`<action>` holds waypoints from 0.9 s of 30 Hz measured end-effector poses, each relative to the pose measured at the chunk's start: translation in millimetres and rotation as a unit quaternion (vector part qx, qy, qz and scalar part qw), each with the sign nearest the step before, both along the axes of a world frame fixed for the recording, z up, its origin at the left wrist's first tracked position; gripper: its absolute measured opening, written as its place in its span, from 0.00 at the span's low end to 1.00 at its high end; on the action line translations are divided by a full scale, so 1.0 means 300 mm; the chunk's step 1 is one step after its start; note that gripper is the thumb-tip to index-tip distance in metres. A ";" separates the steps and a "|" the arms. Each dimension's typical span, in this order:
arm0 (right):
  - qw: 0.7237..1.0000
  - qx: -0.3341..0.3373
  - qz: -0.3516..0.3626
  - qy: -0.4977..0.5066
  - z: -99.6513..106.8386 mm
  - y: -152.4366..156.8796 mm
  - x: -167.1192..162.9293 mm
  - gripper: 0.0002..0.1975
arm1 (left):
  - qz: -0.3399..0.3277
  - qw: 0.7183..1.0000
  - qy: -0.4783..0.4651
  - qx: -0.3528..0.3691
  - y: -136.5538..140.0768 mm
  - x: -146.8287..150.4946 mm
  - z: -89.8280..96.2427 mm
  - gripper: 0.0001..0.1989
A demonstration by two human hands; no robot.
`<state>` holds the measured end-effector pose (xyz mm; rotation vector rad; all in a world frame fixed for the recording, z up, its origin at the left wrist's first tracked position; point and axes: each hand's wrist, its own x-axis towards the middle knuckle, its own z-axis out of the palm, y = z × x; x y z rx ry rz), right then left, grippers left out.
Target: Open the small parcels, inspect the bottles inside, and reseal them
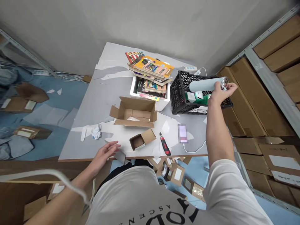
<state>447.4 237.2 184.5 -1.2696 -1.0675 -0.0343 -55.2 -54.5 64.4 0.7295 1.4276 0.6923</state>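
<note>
In my right hand (221, 92) is a light blue thermos bottle (203, 85), gripped by its shiny metal end. It lies nearly level above the black plastic crate (177, 98), which holds green and white boxes (199, 96). My left hand (106, 153) is open at the table's front edge, fingers stretched out beside a grey flap (120, 157); whether they touch it I cannot tell. Between the hands stand an open cardboard box (134, 122) and a small open carton (137, 143). A red and black utility knife (165, 144) lies to their right.
Books (152, 67) are piled in a white bin (133, 89) left of the crate. A phone (182, 133) with a cable lies near the front edge. Crumpled paper (96, 132) sits at left. Shelves of cartons (248, 93) flank the right side; boxes (177, 175) litter the floor.
</note>
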 end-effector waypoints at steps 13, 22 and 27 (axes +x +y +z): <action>0.993 0.094 0.075 0.004 -0.065 -0.103 -0.180 0.18 | -0.097 0.940 0.277 0.173 -0.008 0.195 -0.133 0.65; 0.884 -0.160 0.439 0.014 -0.293 -0.561 -0.549 0.29 | -0.131 0.938 0.248 0.205 0.081 0.290 -0.168 0.63; 0.864 -0.140 0.483 0.038 -0.325 -0.636 -0.556 0.29 | -0.085 0.958 0.193 0.196 0.079 0.301 -0.175 0.67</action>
